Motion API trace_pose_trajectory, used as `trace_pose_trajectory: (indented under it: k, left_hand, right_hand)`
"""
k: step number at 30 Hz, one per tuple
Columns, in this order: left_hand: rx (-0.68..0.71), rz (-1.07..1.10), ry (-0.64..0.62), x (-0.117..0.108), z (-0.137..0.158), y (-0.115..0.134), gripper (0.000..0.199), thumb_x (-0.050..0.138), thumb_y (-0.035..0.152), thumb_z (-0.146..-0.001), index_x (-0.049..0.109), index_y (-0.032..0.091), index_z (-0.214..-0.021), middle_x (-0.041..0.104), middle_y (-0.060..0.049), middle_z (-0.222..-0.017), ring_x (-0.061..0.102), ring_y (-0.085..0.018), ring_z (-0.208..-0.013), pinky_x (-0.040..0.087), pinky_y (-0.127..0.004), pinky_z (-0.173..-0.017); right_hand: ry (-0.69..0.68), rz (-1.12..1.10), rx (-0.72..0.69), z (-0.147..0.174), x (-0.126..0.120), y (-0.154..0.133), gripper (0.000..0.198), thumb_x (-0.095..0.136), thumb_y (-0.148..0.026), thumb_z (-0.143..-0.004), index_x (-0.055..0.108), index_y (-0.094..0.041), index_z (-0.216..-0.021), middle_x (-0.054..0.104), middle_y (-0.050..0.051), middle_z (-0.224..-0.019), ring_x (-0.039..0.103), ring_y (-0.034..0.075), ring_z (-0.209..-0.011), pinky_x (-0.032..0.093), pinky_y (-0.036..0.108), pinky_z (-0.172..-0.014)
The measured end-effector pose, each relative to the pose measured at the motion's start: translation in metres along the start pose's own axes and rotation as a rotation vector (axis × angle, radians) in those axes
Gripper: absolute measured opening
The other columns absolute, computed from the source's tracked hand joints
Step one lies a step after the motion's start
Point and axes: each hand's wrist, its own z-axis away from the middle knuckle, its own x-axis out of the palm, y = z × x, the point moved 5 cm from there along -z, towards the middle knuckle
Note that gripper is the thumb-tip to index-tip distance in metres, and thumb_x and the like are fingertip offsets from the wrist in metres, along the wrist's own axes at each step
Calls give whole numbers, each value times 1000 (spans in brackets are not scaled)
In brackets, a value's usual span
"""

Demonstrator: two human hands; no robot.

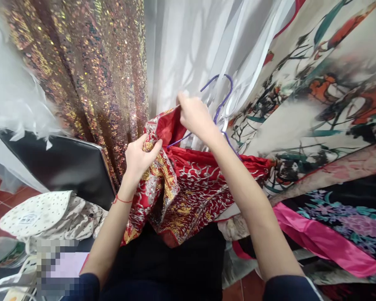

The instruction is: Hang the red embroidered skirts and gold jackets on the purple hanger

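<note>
A red skirt (203, 184) with silver and gold embroidery hangs in front of me, its red waistband spread along a purple clothes hanger (230, 90). My left hand (141, 156) pinches the embroidered cloth at the left, thumb on top. Higher up, my right hand (192, 113) grips the upper edge of the same skirt, holding the waist raised so that its plain red lining shows. The hanger's hook sticks up just to the right of my right hand, against white fabric. Part of the hanger's bar is hidden by the cloth and my right forearm.
Gold sequined cloth (113, 54) hangs behind on the left, white sheer fabric (181, 42) in the middle. Patterned garments (278, 104) crowd the right, with a pink satin band (326, 242) lower down. A black chair back (59, 163) and a dotted cloth bag (37, 213) are at left.
</note>
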Motion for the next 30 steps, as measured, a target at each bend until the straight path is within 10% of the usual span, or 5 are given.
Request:
trace_pose_trajectory:
  k: [5,10,19,25,30]
  left_hand:
    - [218,209,-126,19,-34,34,61,79,43,-74,61,19,-127,70,-8,-112,65,-24,-101,49,-37,-94]
    - [340,261,-360,40,-59,61,24,68,40,-83,67,17,-79,60,-3,-77,61,-20,-82,49,-34,-81]
    - [212,366,-550,33,-55,57,28,69,43,-85,74,17,-78,62,-3,-65,57,-18,-72,47,-29,-61]
    - [64,544,-744,56,-63,70,18,79,32,-76,75,15,-77,65,-4,-68,66,-22,-74,54,-33,-63]
    - [-30,586,-734,59,-56,92,25,68,36,-87,74,13,-81,66,-6,-71,69,-23,-76,59,-36,-67]
  right_hand:
    - [-178,-153,-214,31,-15,14,47,36,-4,-88,58,-16,-127,69,7,-111,59,20,-98,42,33,-92]
    - [-171,-206,-221,37,-17,14,40,39,-7,-89,63,-12,-120,70,9,-107,60,20,-98,42,31,-93]
    - [405,-193,239,137,18,77,41,26,-30,-102,59,-16,-123,65,20,-122,60,27,-121,47,42,-103]
    - [-518,-930,302,136,39,119,41,38,-50,-102,56,-22,-126,73,5,-82,67,16,-66,56,30,-68]
    - [-758,-934,204,109,37,120,57,71,-66,-78,70,-17,-108,75,5,-88,62,11,-62,50,23,-57]
